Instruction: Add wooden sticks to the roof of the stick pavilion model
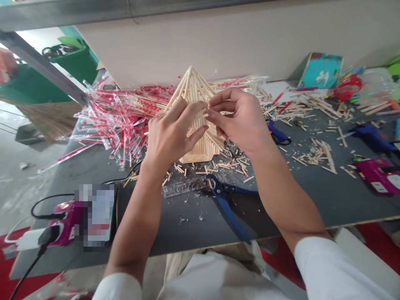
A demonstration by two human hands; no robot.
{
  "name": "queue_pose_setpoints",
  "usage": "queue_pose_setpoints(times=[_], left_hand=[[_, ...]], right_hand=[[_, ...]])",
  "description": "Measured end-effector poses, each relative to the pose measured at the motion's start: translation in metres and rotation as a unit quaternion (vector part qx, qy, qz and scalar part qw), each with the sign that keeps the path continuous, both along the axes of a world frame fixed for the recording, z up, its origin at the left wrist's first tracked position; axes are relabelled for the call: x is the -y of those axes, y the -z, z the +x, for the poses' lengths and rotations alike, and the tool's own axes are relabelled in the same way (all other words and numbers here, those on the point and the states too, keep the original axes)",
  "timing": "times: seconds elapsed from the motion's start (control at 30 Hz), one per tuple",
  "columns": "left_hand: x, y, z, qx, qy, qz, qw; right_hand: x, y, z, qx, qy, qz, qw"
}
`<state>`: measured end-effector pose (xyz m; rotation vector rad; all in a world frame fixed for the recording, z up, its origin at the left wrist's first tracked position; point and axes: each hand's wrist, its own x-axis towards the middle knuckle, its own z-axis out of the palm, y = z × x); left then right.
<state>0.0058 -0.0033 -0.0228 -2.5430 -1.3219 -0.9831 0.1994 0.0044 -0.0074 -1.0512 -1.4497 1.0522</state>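
A peaked structure of pale wooden sticks (195, 143) stands on the dark table, partly covered by both hands. In front of its left side is my left hand (175, 133), its index finger reaching to my right fingertips and its thumb held apart below. My right hand (240, 121) is closed in a pinch before the structure's upper right side. Something tiny and pale seems to be between the right fingertips; I cannot make it out. Close below lie blue-handled cutters (223, 200) and a clear ruler (184, 186), with short stick pieces (239, 166) scattered around.
Red-and-clear plastic-wrapped sticks (121, 116) are heaped at the back left. A phone (101, 212) and a purple power strip (67, 216) lie front left. Blue glue guns (278, 132) and another purple power strip (378, 175) are on the right. A wall stands behind.
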Motion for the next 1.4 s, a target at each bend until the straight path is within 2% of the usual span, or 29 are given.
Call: queue_pose_setpoints(times=[0.37, 0.9, 1.4], left_hand=[[0.0036, -0.0054, -0.0003, 0.004, 0.002, 0.004, 1.0], [0.0016, -0.0047, 0.0026, 0.019, -0.011, 0.023, 0.999], [0.0022, -0.004, 0.0027, 0.034, -0.006, 0.008, 0.999]], right_hand=[[-0.0002, -0.0008, 0.0009, 0.0, -0.001, -0.012, 1.0], [-0.0017, 0.0002, 0.0005, 0.001, 0.002, -0.01, 1.0], [-0.0016, -0.0001, 0.0002, -0.001, 0.007, -0.024, 1.0]])
